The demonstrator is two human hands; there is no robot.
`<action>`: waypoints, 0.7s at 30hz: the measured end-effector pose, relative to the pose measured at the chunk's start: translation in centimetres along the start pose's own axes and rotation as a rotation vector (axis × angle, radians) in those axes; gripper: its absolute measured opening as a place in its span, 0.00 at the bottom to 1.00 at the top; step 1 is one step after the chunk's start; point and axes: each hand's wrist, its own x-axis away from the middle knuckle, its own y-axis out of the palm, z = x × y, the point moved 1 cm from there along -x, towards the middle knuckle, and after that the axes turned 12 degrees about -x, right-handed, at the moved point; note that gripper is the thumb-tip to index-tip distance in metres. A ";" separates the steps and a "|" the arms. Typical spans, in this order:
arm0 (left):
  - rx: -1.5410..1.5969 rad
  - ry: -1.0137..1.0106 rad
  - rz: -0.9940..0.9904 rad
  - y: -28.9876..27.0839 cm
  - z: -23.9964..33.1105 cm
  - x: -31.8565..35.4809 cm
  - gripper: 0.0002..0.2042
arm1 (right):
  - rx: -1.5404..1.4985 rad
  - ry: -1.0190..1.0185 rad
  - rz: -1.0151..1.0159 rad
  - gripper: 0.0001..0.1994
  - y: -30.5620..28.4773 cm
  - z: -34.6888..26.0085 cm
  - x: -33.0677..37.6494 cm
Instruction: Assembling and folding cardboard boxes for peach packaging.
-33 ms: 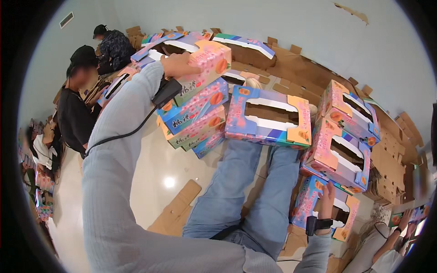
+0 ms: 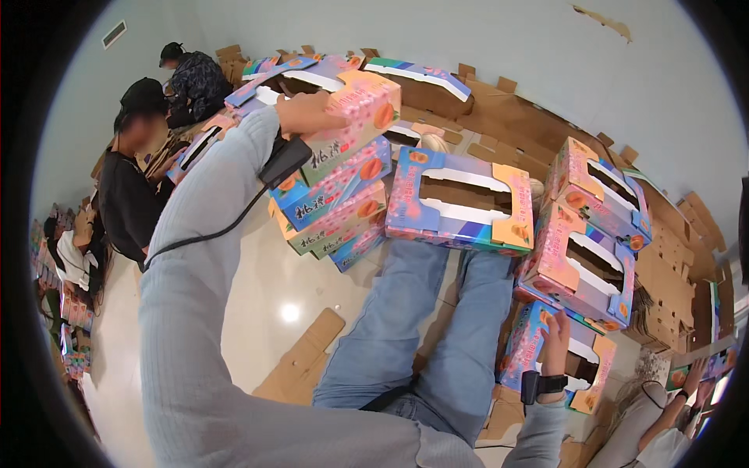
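Observation:
My left hand (image 2: 312, 114) grips the near edge of a pink and orange printed cardboard fruit box (image 2: 363, 117), the top one of a stack at the left. Beneath it lies a blue box (image 2: 335, 187), with more boxes (image 2: 331, 230) under that. My right hand (image 2: 555, 337) is low on the right, fingers apart, over a blue and orange box (image 2: 524, 343); whether it touches that box I cannot tell. Before my knees stands another box (image 2: 460, 199) with a long opening in its top.
Two more boxes (image 2: 581, 265) (image 2: 601, 191) stand to my right. Brown cardboard (image 2: 663, 288) lines the wall. Flat cardboard (image 2: 304, 359) lies on the floor by my legs. Co-workers sit at the left (image 2: 133, 179) and far left (image 2: 199, 82); another person's arm (image 2: 671, 413) shows at lower right.
The top box and my left hand on it have shifted slightly to the right. My right hand has moved a little to the left.

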 end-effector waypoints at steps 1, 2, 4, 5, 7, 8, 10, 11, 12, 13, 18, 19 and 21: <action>-0.032 0.059 0.028 0.0 0.6 0.3 0.45 | -0.015 0.000 -0.058 0.26 1.6 -0.9 0.7; -0.067 0.116 0.054 -0.1 0.9 0.9 0.44 | -0.033 0.003 -0.119 0.25 3.4 -1.6 1.4; -0.057 0.192 0.096 -0.4 1.7 2.5 0.44 | -0.049 0.027 -0.212 0.24 6.6 -2.8 1.9; -0.042 0.262 0.143 -0.7 1.8 3.5 0.44 | -0.061 0.045 -0.311 0.23 8.3 -3.4 2.2; -0.014 0.308 0.138 -0.9 3.0 3.8 0.44 | -0.077 0.049 -0.352 0.25 11.4 -4.1 3.2; -0.047 0.309 0.150 -0.7 3.7 3.6 0.44 | -0.094 0.051 -0.401 0.26 12.7 -4.3 3.7; -0.097 0.313 0.234 0.0 4.3 3.2 0.43 | -0.109 0.041 -0.489 0.26 14.9 -4.2 4.1; -0.096 0.312 0.235 0.3 4.5 3.1 0.43 | -0.125 0.030 -0.571 0.25 15.8 -4.1 4.4; -0.114 0.295 0.270 0.4 4.9 3.1 0.43 | -0.104 0.020 -0.591 0.24 16.6 -4.3 4.9; -0.133 0.277 0.304 0.5 5.2 3.2 0.43 | -0.103 0.018 -0.591 0.24 16.8 -4.2 5.2; -0.219 0.363 0.631 2.1 8.4 6.3 0.39 | -0.093 0.058 -0.678 0.24 16.9 -3.8 6.4; -0.245 0.420 0.790 2.5 9.4 7.2 0.37 | -0.101 0.077 -0.684 0.25 16.9 -3.8 6.5; -0.217 0.488 0.927 3.3 11.9 9.4 0.37 | -0.163 0.044 -0.674 0.26 17.7 -4.6 6.7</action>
